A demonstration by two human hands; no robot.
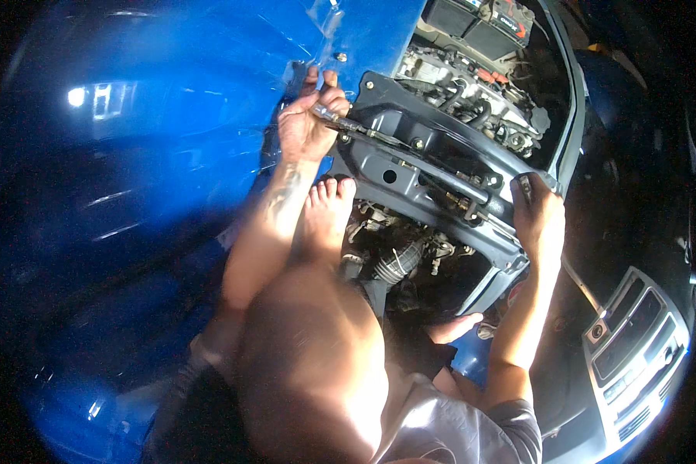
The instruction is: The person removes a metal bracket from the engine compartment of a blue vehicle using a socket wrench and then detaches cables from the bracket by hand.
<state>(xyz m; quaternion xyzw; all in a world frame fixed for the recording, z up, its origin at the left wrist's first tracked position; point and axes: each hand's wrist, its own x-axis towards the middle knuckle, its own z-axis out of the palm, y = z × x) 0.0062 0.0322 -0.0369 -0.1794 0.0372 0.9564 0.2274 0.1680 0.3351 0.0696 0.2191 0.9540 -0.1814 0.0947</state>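
My left hand (309,124) is curled round a slim silver metal tool (332,117) at the left end of a dark grey metal crossmember (433,193). The crossmember has bolts, a round hole and rods along it. At its right end, my right hand (537,209) grips the frame, fingers bent over the top; whether anything else is inside that grip is hidden. My bare left foot (325,216) rests beside the crossmember, below my left hand.
Blue car bodywork (131,170) fills the left. Above lies an engine bay (479,100) with a battery (479,23); below are engine parts and a ribbed hose (398,263). My other foot (452,329) is lower right, near a silver-framed panel (634,332).
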